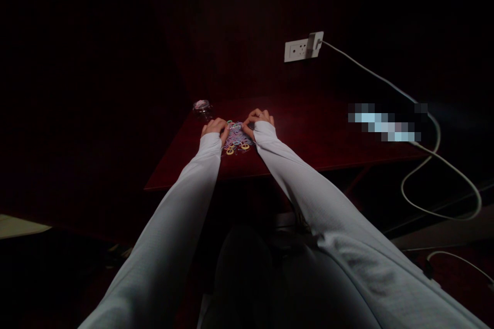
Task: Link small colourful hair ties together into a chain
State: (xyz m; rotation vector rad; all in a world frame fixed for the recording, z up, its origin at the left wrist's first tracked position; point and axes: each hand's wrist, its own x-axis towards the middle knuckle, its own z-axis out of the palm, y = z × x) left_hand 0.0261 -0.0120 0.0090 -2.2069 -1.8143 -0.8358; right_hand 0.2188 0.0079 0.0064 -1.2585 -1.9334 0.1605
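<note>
Reaches in pale long sleeves over a dark red table [309, 139], with left hand [214, 127] at the left side of a pile of small coloured bands [237, 139] and right hand [261, 117] at its upper right. Shows fingers curled on both, with thumbs turned in toward the pile; cannot tell of any band pinched in either. Includes yellow rings [245, 147] at the near edge. Features a clear jar [203, 109] beyond the left hand and, above the table, a white socket panel [295, 50] with plug [316, 41] and pale cable [386, 80] looping down at right.
</note>
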